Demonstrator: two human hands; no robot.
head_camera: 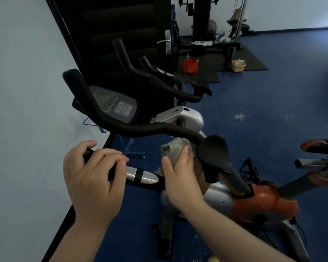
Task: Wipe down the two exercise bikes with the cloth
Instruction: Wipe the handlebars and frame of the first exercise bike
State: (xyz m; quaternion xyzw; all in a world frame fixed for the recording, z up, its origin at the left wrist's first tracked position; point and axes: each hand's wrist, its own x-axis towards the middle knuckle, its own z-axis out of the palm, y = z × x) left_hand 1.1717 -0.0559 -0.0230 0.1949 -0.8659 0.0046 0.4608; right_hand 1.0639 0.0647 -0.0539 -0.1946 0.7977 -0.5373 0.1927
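One soft grey cloth (175,148), bunched under the right hand (178,178), presses against the near bike's black handlebar (140,129) beside its console. Limp and light, it likely handles best wadded in the palm. The left hand (95,178) curls around the black foam grip (87,154), apparently steadying the heavy, rigid orange-and-silver exercise bike (263,203). Much of the cloth is hidden; the second bike (182,114) behind is partly blocked, its base unseen.

a gym: exercise bikes (178,118), weight machine (203,17), rubber mats (250,59).
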